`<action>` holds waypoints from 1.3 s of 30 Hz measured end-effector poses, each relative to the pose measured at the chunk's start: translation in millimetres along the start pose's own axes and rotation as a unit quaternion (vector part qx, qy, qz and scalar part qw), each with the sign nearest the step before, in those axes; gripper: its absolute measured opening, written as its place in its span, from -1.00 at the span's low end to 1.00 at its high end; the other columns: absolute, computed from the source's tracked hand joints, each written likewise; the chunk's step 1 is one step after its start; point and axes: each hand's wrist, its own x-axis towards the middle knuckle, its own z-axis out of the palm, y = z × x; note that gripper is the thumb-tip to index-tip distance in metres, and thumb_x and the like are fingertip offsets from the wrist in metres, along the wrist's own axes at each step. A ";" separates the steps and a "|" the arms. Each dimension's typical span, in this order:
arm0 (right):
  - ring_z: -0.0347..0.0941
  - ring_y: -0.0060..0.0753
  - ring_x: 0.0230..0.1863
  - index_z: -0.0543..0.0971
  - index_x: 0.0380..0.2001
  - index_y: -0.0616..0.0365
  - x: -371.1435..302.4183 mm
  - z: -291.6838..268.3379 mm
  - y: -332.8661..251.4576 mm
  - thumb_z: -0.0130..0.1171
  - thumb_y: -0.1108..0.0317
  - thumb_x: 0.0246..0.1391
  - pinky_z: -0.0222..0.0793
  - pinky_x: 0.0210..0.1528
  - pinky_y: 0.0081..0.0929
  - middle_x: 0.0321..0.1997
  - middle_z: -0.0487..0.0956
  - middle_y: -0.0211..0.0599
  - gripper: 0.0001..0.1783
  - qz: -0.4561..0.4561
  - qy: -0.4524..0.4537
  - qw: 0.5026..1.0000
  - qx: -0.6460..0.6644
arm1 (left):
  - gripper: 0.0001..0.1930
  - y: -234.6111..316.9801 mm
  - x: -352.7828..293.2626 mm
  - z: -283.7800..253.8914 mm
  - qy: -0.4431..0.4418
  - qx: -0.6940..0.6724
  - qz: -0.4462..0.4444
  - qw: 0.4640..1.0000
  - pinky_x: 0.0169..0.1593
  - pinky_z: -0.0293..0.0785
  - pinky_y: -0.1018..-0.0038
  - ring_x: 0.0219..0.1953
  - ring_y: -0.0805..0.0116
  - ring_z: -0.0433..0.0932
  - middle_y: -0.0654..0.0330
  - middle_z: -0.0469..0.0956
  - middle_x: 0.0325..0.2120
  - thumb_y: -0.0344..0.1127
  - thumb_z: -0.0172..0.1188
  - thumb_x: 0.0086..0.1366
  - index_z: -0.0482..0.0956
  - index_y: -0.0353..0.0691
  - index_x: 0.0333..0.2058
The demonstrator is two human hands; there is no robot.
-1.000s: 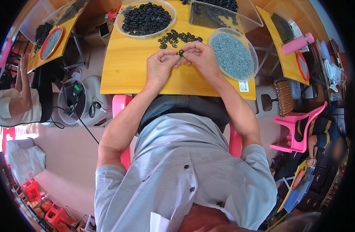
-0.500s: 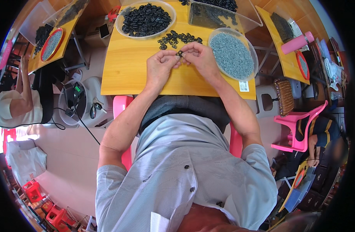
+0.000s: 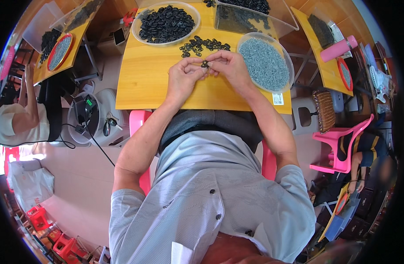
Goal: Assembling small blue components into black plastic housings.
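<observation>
A flat yellow wooden bench (image 3: 142,83) stands before the person. At the bench's far left is a round clear plastic bowl (image 3: 167,44) of black oval pieces (image 3: 167,24); by its right edge, a round clear plastic tub (image 3: 291,72) of grey-blue bits (image 3: 264,62). Over the bench's middle, left hand (image 3: 182,78) and right hand (image 3: 232,70) meet, each grip pinching one small black piece (image 3: 205,64).

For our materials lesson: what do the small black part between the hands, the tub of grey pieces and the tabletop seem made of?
Small black part: probably plastic, slightly glossy, judging by small glints; coated metal remains possible. Tub: likely clear plastic, smooth; its rim looks translucent. Tabletop: wood or laminate, smooth, yellow with faint grain.
</observation>
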 end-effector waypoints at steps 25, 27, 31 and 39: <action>0.46 -0.62 -0.53 0.49 -0.27 0.20 -5.5 -15.2 -8.0 0.23 0.48 0.04 0.30 -0.48 -0.66 -0.50 0.54 -0.42 -0.82 0.065 -0.049 0.996 -0.027 | -0.65 13.6 -5.3 2.4 -0.083 0.379 0.156 0.909 -0.28 0.55 0.54 -0.44 0.50 0.56 0.20 0.62 -0.44 -0.40 0.43 0.10 0.66 -0.22 -0.10; 0.46 -0.63 -0.52 0.49 -0.26 0.20 -4.7 -16.6 -5.9 0.23 0.48 0.04 0.29 -0.49 -0.67 -0.50 0.54 -0.43 -0.82 0.068 -0.052 0.996 -0.026 | -0.64 14.1 -4.6 2.9 -0.085 0.394 0.168 0.900 -0.29 0.55 0.53 -0.44 0.46 0.58 0.17 0.62 -0.44 -0.40 0.44 0.09 0.66 -0.20 -0.10; 0.46 -0.66 -0.51 0.50 -0.27 0.20 -3.5 -16.2 -2.7 0.23 0.47 0.05 0.28 -0.49 -0.69 -0.49 0.54 -0.45 -0.83 0.062 -0.067 0.995 -0.037 | -0.65 15.0 -4.8 2.4 -0.081 0.426 0.209 0.876 -0.31 0.57 0.48 -0.45 0.37 0.62 0.11 0.64 -0.42 -0.36 0.45 0.08 0.66 -0.21 -0.12; 0.45 -0.64 -0.52 0.50 -0.25 0.22 -7.2 -13.9 5.1 0.23 0.49 0.04 0.30 -0.49 -0.67 -0.49 0.55 -0.42 -0.81 0.073 -0.070 0.995 -0.010 | -0.73 9.2 -10.2 2.5 -0.074 0.428 0.240 0.868 -0.33 0.53 0.34 -0.46 0.13 0.58 0.04 0.62 -0.41 -0.30 0.42 0.07 0.67 -0.22 -0.23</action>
